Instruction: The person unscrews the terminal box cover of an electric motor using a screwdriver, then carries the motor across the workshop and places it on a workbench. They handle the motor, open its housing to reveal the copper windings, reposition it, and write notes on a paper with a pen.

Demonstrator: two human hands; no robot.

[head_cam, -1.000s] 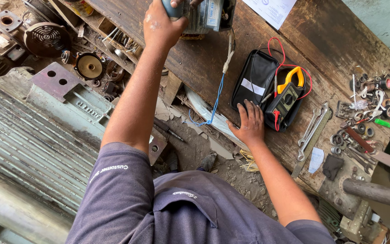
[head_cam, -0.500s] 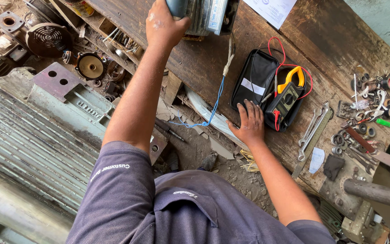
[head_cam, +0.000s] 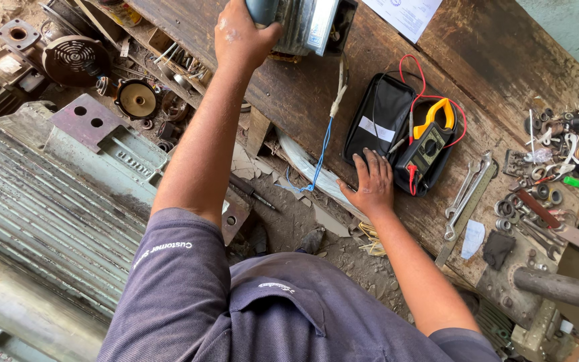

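Wooden bench [head_cam: 289, 100] bears a grey motor [head_cam: 306, 23] gripped by the left hand [head_cam: 239, 33], while the right hand [head_cam: 370, 184] rests fingers spread beside the black meter case [head_cam: 383, 121], probably steadying before testing

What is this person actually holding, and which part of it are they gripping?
The left hand grips a blue-grey cylindrical end of the metal device on the bench. The right hand holds nothing; it rests flat on the wooden workbench beside the clamp meter.

The left arm stretches straight forward, its left hand [head_cam: 241, 35] curled in a closed grip, knuckles up; the right arm bends at the elbow, right hand [head_cam: 370, 182] pressed flat, fingers spread.
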